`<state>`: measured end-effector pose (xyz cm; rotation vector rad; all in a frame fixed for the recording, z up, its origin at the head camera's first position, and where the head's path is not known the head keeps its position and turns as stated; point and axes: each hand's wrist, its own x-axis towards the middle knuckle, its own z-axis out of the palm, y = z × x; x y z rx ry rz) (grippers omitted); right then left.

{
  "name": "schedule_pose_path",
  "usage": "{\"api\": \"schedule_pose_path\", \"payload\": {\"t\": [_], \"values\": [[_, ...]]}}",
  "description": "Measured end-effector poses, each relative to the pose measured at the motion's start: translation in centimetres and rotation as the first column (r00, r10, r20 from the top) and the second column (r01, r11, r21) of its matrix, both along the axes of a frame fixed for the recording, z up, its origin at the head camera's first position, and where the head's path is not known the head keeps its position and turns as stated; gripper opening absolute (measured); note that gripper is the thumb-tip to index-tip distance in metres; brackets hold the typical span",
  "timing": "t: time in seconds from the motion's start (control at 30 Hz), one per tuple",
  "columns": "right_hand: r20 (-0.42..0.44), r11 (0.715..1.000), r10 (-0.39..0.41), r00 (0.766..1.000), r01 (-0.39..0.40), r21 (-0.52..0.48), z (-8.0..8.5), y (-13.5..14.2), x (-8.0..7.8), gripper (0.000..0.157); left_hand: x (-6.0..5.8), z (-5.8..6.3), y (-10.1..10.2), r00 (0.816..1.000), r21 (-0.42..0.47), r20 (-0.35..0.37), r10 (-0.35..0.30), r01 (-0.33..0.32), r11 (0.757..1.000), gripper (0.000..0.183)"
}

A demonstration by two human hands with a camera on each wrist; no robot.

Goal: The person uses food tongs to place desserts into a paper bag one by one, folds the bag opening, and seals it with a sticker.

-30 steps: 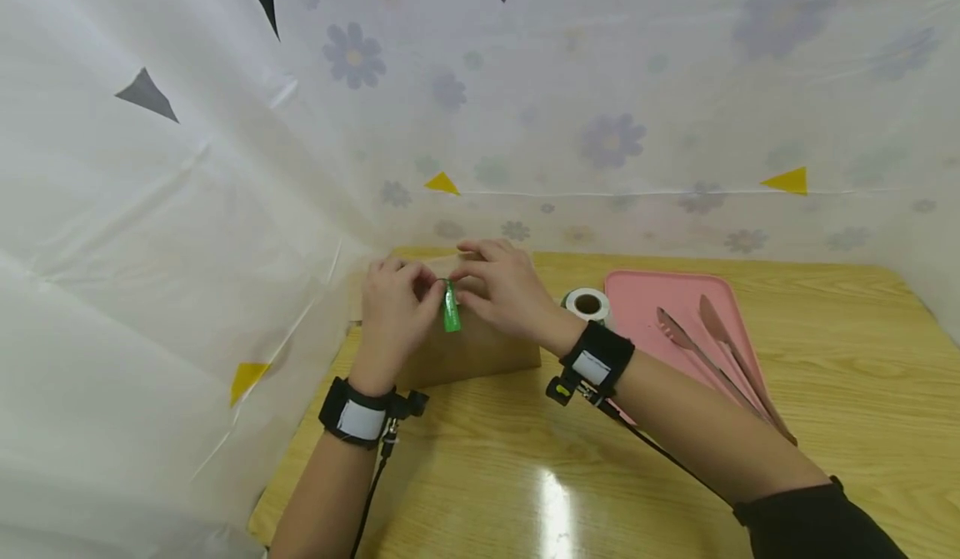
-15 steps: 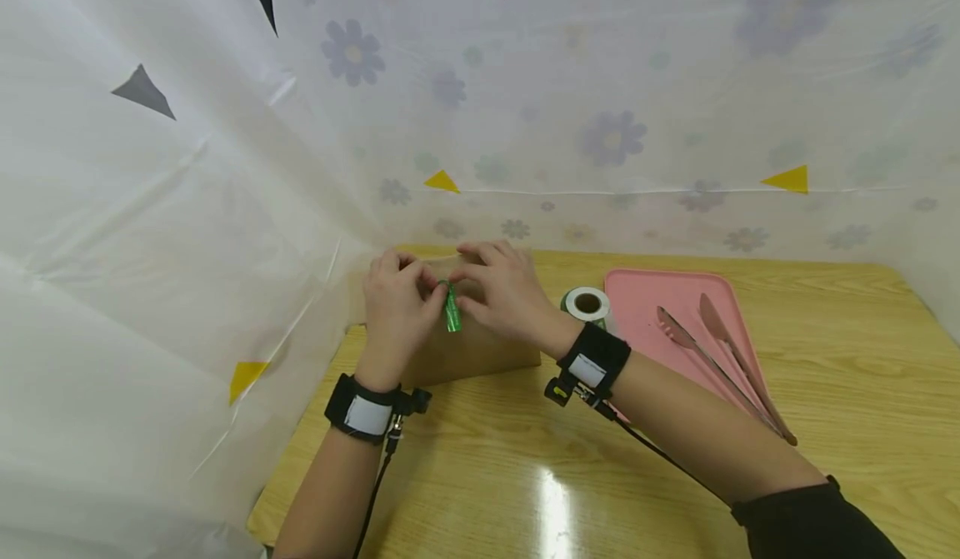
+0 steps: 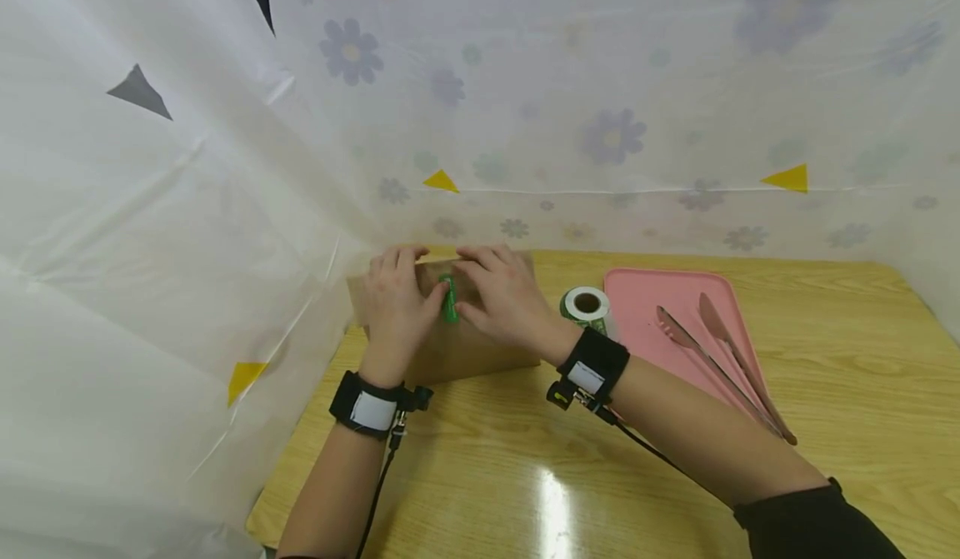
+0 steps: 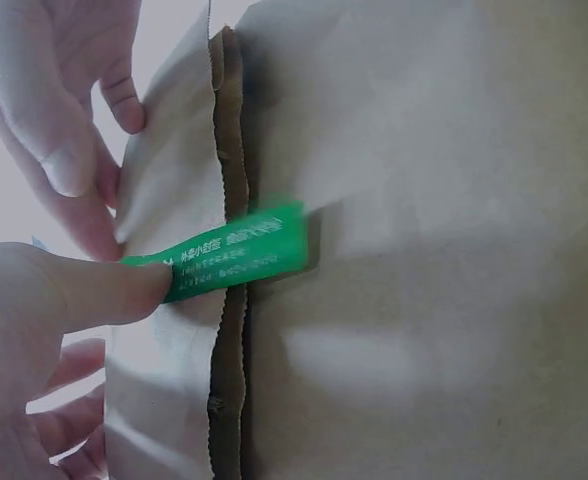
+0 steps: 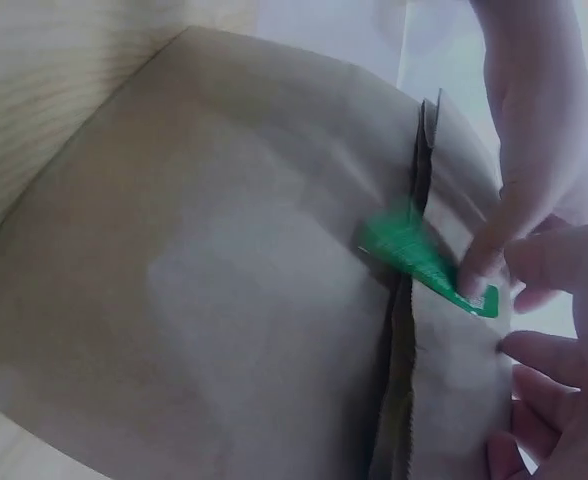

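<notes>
A brown paper bag (image 3: 472, 351) stands on the table, its top edge folded over toward me. Across the fold lies a green sticker strip (image 4: 244, 245) with white lettering; its lower end stands slightly off the bag and looks blurred. The thumb of my left hand (image 3: 393, 309) presses the strip's upper end against the flap, while the other fingers reach behind the fold. My right hand (image 3: 506, 296) is beside it with fingertips at the fold's top edge, its thumb apart from the index finger. The back of the bag is hidden.
Just right of the bag stands a roll of green stickers (image 3: 587, 303) with a white core. Beyond it, a pink tray (image 3: 637, 292) bears metal serving tongs (image 3: 712, 359). White sheeting (image 3: 187, 251) hangs close along the left and back.
The green strip was dangling between both hands' fingertips and now lies against the bag's flap. My left fingers have spread over the fold, and my right index finger has left the strip.
</notes>
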<state>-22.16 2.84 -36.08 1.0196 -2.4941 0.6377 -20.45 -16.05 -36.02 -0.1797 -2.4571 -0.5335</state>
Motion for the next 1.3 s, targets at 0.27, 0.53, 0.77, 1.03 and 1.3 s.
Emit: {"api": "schedule_pose_path", "payload": {"t": [0.27, 0.53, 0.77, 1.03, 1.3], "values": [[-0.051, 0.999, 0.035, 0.998, -0.035, 0.005, -0.3, 0.3, 0.1, 0.038, -0.2, -0.5, -0.1, 1.000, -0.029, -0.005, -0.004, 0.004, 1.000, 0.036], [-0.114, 0.997, 0.055, 0.992, -0.048, 0.062, -0.6, 0.6, 0.3, 0.031, -0.3, -0.6, -0.2, 1.000, -0.007, -0.013, -0.006, 0.006, 1.000, 0.030], [-0.143, 0.994, 0.052, 0.988, -0.038, 0.102, -0.7, 0.5, 0.2, 0.041, -0.4, -0.5, 0.0, 1.000, -0.024, -0.015, 0.023, -0.024, 0.999, 0.027], [-0.245, 0.972, 0.023, 0.969, 0.036, 0.234, -1.3, 0.5, 0.2, 0.048, -0.4, -0.4, 0.4, 0.998, -0.035, -0.008, 0.058, -0.059, 0.998, 0.026], [-0.355, 0.957, 0.017, 0.935, 0.087, 0.275, -2.2, 0.7, 0.2, 0.044, -0.4, -0.5, 0.6, 0.999, -0.022, -0.016, 0.051, -0.051, 0.998, 0.024]]}}
